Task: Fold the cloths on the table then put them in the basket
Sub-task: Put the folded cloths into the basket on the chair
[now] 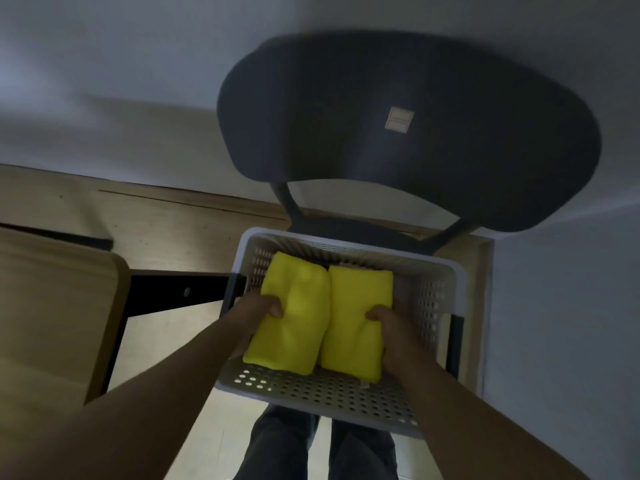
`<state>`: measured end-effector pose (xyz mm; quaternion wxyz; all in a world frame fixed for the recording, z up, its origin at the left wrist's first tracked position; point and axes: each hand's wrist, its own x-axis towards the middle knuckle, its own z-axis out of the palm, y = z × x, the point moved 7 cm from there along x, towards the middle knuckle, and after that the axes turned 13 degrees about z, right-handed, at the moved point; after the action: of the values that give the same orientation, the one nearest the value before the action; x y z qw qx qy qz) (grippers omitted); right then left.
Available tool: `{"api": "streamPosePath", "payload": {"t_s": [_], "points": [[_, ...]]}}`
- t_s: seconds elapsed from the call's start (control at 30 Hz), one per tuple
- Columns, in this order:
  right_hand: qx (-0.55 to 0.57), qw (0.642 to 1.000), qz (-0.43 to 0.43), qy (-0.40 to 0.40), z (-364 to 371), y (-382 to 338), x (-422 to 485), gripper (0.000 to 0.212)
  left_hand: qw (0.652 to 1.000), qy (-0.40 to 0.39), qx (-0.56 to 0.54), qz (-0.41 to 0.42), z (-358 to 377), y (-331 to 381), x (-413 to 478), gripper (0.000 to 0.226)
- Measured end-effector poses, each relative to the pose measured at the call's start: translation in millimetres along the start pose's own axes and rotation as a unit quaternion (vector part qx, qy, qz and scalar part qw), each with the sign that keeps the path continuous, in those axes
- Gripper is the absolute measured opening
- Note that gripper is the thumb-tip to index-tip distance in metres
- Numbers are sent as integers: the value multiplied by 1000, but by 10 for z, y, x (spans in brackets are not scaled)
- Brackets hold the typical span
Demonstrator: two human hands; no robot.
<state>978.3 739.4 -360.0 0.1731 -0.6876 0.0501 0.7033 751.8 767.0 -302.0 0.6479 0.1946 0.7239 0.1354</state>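
Observation:
Two folded yellow cloths lie side by side in a white perforated basket point(431, 299). My left hand point(254, 315) grips the left yellow cloth point(294, 317) at its left edge, thumb on top. My right hand point(389, 327) grips the right yellow cloth point(356, 313) at its right edge, thumb on top. Both cloths sit low between the basket walls; whether they rest on the bottom I cannot tell. A bit of pinkish fabric point(348, 265) shows behind the cloths.
The basket stands on a dark chair point(398, 133) whose backrest rises behind it. A wooden table point(52, 306) with a black frame is at the left. My legs show below the basket, and a pale wall lies beyond.

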Motion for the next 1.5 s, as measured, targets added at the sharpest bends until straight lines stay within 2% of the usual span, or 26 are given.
{"api": "streamPosePath", "payload": {"t_s": [0.1,0.2,0.3,0.4,0.53,0.6,0.63,0.7,0.77,0.8,0.83,0.9,0.93,1.03,1.1,1.17,1.23,1.33,1.4,1.5], "points": [[117,992,40,-18,-3,35,0,33,997,32,-63,-13,-1,6,-7,33],[60,997,44,-27,62,44,68,41,997,46,-61,-11,1,-9,47,36],[-83,997,2,-7,121,11,123,55,999,30,19,30,51,-49,223,49],[-132,990,-41,37,83,-33,150,53,988,40,123,89,45,-91,407,62],[-183,973,-72,118,1,-42,126,62,939,79,271,194,70,-16,362,78],[-224,952,-118,168,-24,-97,17,72,890,118,359,254,143,103,219,86],[-267,930,-150,205,-25,-147,-67,76,839,150,427,302,203,187,127,87],[-385,854,-229,265,48,-268,-254,77,711,176,553,397,407,341,-46,78],[-513,770,-280,256,233,-313,-344,72,635,148,620,437,562,397,-103,64],[-559,742,-284,236,312,-298,-347,70,628,125,639,427,580,372,-68,61],[-591,726,-276,218,365,-270,-333,72,641,104,646,402,564,329,1,63],[-626,716,-245,187,410,-198,-265,83,698,40,634,331,510,195,140,79],[-641,711,-232,173,423,-165,-221,89,713,-3,629,310,501,106,204,87],[-702,666,-211,139,484,-52,-106,100,677,-113,674,274,445,-91,387,107],[-732,639,-206,118,532,15,-39,105,668,-161,681,254,363,-118,460,113],[-749,621,-204,107,564,46,0,109,652,-164,696,254,305,-105,471,115],[-754,617,-201,103,573,44,35,111,627,-141,722,257,314,-79,441,113],[-758,612,-199,107,581,24,34,109,622,-101,736,248,419,-81,396,99],[-752,618,-200,116,575,6,12,107,613,-83,745,250,462,-51,375,93],[-729,648,-191,107,573,30,-41,105,593,-76,761,253,453,-16,318,91]]}}
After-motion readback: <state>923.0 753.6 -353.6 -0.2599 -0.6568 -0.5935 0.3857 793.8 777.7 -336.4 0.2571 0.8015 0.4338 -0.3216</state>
